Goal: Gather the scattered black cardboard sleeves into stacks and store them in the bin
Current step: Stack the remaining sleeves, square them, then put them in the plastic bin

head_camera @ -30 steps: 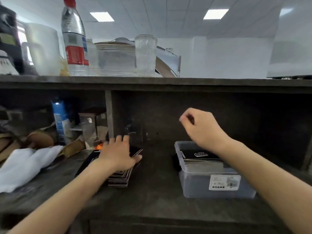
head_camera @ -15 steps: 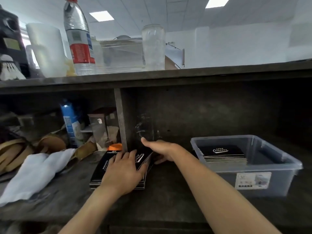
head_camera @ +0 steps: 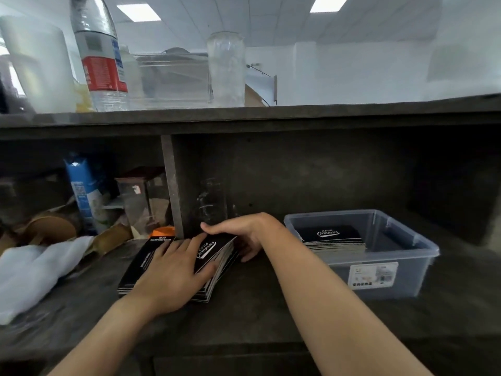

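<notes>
One more batch: back from the bin (head_camera: 406, 280), our right hand (head_camera: 244, 229) is pinching the edge of the sleeve stack (head_camera: 211, 251); left hand (head_camera: 173, 270) is pressing it flat.

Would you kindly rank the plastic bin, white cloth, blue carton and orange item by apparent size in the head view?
Largest to smallest:
plastic bin
white cloth, partly cut off by the frame edge, so unsure
blue carton
orange item

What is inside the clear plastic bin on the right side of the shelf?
Inside the bin lies one stack of black sleeves, toward its left side, with a white logo on the top sleeve. What lies under the stack is covered.
</notes>
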{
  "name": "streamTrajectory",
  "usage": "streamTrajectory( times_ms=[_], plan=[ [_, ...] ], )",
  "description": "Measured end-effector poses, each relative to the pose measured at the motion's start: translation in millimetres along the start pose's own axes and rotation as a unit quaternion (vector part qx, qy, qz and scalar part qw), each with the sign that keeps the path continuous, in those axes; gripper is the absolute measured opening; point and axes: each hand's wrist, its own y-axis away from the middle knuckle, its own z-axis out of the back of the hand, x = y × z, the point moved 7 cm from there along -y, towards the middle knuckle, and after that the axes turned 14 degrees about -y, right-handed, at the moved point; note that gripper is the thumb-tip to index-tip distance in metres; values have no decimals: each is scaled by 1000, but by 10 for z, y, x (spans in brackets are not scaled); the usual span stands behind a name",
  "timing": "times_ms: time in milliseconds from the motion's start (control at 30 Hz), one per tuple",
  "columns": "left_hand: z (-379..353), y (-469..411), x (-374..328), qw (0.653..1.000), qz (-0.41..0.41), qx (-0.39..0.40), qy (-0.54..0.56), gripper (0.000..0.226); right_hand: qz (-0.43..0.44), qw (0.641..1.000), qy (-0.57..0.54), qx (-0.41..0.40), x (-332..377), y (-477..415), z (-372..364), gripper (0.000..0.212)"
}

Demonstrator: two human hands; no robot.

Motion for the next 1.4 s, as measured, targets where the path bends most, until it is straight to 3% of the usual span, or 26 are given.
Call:
streamTrajectory(
  times_ms=[200, 400, 500, 633, 733, 967, 1133, 1300, 1400],
  plan=[
    [10, 73, 36, 1000, 7, 6, 27, 95, 10, 996, -84, 17, -46, 285, -49, 86],
    [325, 36, 34, 989, 35, -70, 127, 127, 179, 976, -65, -107, 313, 957, 442, 85],
    [587, -48, -49, 977, 13, -111, 180, 120, 204, 960, -99, -166, 352, 1506, 1041, 83],
    [722, -123, -334, 970, -40, -96, 219, 101, 169, 946, -148, -235, -71, 2071, 1776, 60],
    [672, -182, -689, 957, -76, -69, 271, 92, 120, 943, -148, -272, -494, 2098, 2058, 62],
    [487, -260, -1323, 931, -116, -26, 346, 48, 60, 952, -176, -242, -871, 1922, 1935, 50],
    [323, -193, -1432, 935, -125, 13, 333, 44, 10, 965, -128, -227, -945, 1801, 2017, 63],
    [314, -204, -1470, 940, -112, 9, 322, 57, -70, 977, 14, -203, -1068, 1728, 2118, 107],
    [329, -194, -1471, 943, -109, 8, 315, 61, -90, 974, 36, -206, -1050, 1803, 2044, 99]
  ],
)
